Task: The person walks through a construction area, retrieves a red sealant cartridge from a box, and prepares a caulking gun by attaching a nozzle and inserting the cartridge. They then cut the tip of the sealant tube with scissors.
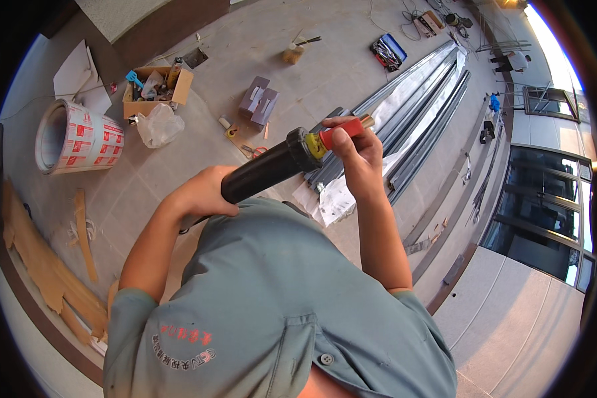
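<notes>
A long black caulking gun with a round barrel lies slantwise in front of me, its far end up to the right. My left hand is closed around its near end; the handle there is mostly hidden. At the far end, a yellow piece shows inside the black collar. Against that yellow piece, my right hand pinches a red tool with a brass-coloured metal end. I cannot make out exactly what kind of tool it is.
Long dark metal profiles lie beyond my right hand. On the left are a cardboard box of supplies, a clear plastic bag and a big printed roll. Grey boxes and scissors sit ahead. A person is far right.
</notes>
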`<state>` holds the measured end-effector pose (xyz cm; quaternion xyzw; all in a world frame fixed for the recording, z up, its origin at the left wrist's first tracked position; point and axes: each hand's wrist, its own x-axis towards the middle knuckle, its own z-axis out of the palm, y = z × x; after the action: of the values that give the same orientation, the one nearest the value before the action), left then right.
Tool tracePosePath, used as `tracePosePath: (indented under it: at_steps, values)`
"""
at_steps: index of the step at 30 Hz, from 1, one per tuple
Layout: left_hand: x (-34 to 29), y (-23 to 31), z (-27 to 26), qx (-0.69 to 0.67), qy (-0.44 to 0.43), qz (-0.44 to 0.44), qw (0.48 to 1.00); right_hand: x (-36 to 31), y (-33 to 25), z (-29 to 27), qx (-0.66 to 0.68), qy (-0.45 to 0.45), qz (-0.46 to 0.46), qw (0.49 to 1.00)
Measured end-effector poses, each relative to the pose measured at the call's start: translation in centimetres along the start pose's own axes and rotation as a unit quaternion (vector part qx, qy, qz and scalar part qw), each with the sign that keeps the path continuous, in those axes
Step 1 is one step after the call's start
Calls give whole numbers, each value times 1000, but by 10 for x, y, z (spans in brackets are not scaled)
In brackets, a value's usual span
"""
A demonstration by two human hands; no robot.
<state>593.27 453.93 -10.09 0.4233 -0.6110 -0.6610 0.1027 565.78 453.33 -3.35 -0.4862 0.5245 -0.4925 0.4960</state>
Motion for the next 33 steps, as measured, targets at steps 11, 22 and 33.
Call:
tracePosePath:
  at_steps: [11,22,33]
  values:
    - [-6,-6,-4,29,14,-16,999,6,-4,-1,23,-46,-18,999]
    - [-10,-15,10,190,181,-53,963,11,21,14,1,20,69,997]
    - [-7,-24,20,141,203,-7,969,17,37,18,-12,20,-1,1000]
